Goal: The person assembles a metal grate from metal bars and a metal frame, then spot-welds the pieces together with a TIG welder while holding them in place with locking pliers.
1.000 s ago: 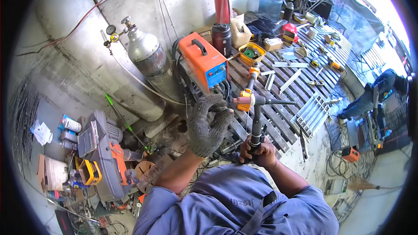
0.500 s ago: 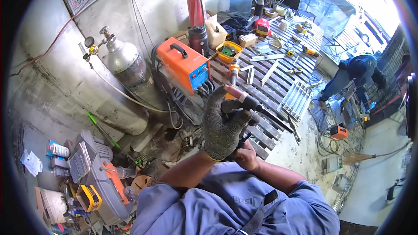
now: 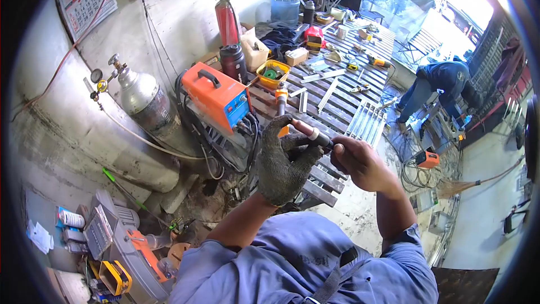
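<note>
My left hand (image 3: 281, 169), in a dark knit glove, is closed around what looks like a TIG welding torch (image 3: 304, 128). The torch has a pinkish-brown nozzle pointing up and left, a pale ring and a black body. My bare right hand (image 3: 364, 163) pinches the black rear end, just right of the ring; its fingers cover most of that end. Both hands are raised in front of my chest. Beyond them stands an orange welding machine (image 3: 211, 97) with a blue front panel.
A slatted metal table (image 3: 324, 177) carries a yellow tub (image 3: 273, 73), metal strips and tools. To the left are a gas cylinder (image 3: 140, 98) with gauges and a grey-orange machine (image 3: 132, 247). At right, a person (image 3: 444, 81) bends over beside a small orange machine (image 3: 427, 160) and cables.
My right hand has moved up and right from beneath the left hand to the torch's rear end. The long black rear part, visible before, is now mostly covered. The camera view has shifted slightly.
</note>
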Motion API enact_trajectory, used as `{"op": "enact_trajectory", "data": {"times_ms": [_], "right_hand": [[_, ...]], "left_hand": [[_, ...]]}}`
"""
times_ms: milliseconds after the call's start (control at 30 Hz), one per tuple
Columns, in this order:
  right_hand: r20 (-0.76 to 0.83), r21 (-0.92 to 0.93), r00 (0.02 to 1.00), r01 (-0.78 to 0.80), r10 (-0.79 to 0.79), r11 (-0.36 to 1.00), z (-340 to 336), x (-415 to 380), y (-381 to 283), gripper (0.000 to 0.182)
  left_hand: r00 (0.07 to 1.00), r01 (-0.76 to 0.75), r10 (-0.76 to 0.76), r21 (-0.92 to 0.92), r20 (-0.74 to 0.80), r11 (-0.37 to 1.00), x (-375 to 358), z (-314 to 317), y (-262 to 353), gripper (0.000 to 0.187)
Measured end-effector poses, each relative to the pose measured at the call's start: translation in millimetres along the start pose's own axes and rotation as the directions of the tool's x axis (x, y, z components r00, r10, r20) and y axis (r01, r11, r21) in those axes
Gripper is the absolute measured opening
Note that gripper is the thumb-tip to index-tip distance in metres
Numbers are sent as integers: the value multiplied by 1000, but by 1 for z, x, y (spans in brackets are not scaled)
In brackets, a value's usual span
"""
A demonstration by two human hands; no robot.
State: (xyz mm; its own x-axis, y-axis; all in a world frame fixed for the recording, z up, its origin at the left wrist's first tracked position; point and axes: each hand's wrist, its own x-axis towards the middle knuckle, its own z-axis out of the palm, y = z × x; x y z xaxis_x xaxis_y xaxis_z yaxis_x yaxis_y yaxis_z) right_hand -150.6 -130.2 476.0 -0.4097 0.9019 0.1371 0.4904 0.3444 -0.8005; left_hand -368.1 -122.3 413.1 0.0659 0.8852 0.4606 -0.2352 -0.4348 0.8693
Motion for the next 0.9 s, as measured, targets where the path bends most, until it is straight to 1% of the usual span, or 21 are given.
{"op": "enact_trajectory", "data": {"times_ms": [33,67,133,200,300,333,400,433,500,533,600,667,700,800,900], "right_hand": [[60,47,994,-93,90,995,-2,0,-1,17],[-51,14,995,-87,87,996,6,0,-7,17],[-164,-92,985,-66,50,994,15,-1,-8,16],[-263,-166,965,-34,-11,986,23,-1,-2,15],[-332,-217,943,-64,-12,974,30,-1,6,12],[-349,-251,936,-56,-36,966,32,-1,8,10],[-381,-318,921,-42,-87,947,36,-2,13,7],[-389,-388,906,4,-168,921,37,-1,16,6],[-385,-526,862,88,-329,846,39,0,21,8],[-401,-562,829,113,-390,819,40,1,24,9],[-421,-633,752,157,-507,758,44,4,30,11],[-414,-719,706,132,-574,682,46,5,33,13],[-407,-758,683,118,-606,641,47,5,34,14],[-369,-860,666,19,-648,510,47,1,38,19],[-346,-886,659,4,-668,463,45,-1,41,24]], "left_hand": [[1000,8,-8,-36,-4,999,1,3,0,79],[1000,6,-6,-39,-12,999,2,5,1,80],[999,0,-2,-44,-33,999,5,8,2,81],[999,32,-30,51,-39,998,5,7,-2,82],[999,43,-37,196,-38,980,6,5,-5,85],[999,40,-32,243,-34,969,6,5,-5,86],[998,53,-43,194,-53,980,7,6,-4,77],[997,58,-48,169,-62,984,7,7,-3,72],[999,25,-16,242,-38,970,8,5,0,55],[1000,7,0,278,-25,961,8,5,1,46],[996,28,-10,204,-87,979,7,10,1,35],[994,37,-19,157,-112,987,6,12,3,31],[994,38,-22,147,-107,988,6,13,4,32],[996,34,-18,181,-89,983,4,12,5,34],[995,50,-36,151,-90,987,3,14,3,34]]}}
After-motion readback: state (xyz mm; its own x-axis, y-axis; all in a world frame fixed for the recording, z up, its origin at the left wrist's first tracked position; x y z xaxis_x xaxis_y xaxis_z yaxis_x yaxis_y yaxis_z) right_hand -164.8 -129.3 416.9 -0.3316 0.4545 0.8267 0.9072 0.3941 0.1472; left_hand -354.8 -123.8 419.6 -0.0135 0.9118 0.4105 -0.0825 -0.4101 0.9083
